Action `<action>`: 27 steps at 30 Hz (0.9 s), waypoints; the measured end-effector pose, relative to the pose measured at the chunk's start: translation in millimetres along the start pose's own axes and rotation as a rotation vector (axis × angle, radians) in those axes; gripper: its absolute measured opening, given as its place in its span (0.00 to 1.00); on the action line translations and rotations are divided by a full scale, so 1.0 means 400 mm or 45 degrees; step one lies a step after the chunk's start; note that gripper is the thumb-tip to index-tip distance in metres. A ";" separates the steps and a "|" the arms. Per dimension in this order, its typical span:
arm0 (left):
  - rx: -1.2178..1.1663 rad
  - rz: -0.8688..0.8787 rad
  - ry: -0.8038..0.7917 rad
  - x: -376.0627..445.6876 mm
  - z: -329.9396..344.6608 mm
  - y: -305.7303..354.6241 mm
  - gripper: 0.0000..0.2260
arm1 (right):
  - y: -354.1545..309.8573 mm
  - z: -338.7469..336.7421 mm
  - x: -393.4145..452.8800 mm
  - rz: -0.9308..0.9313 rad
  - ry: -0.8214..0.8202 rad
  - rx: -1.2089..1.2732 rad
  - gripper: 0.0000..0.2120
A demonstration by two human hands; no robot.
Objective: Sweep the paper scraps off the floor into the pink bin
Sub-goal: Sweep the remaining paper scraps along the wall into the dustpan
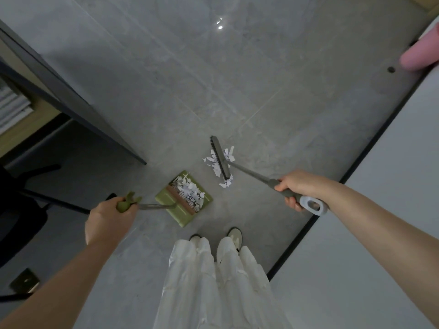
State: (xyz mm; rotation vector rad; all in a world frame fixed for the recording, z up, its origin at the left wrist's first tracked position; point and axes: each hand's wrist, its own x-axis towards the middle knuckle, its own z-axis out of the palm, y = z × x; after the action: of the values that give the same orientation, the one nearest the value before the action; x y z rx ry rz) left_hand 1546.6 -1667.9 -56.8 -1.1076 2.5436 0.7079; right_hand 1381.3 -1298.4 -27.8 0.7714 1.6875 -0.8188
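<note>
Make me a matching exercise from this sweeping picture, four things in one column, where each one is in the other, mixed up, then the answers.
Things:
1. broom
2. dustpan
3. pink bin
4. loose paper scraps

Places:
A. far right edge, by the wall
B. held by the left hand, scraps inside
C. on the floor around the broom head
D. gripped by the right hand

Pairs: 1-D, 2-B, 3-A, 4-C

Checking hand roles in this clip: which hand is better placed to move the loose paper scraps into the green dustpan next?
Right. The right hand grips the grey long-handled broom, whose head sits in the white paper scraps on the floor. The left hand only holds the green plastic dustpan nearby.
</note>
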 end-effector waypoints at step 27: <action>0.084 0.012 -0.037 0.088 0.078 0.197 0.08 | -0.079 -0.042 0.182 -0.364 0.318 -1.169 0.15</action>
State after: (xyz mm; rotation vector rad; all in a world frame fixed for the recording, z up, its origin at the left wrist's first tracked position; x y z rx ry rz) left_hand 1466.6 -1626.2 -72.7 -1.0572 2.5303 0.6333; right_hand 1329.7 -1295.4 -90.3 -0.0115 2.1504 -0.0584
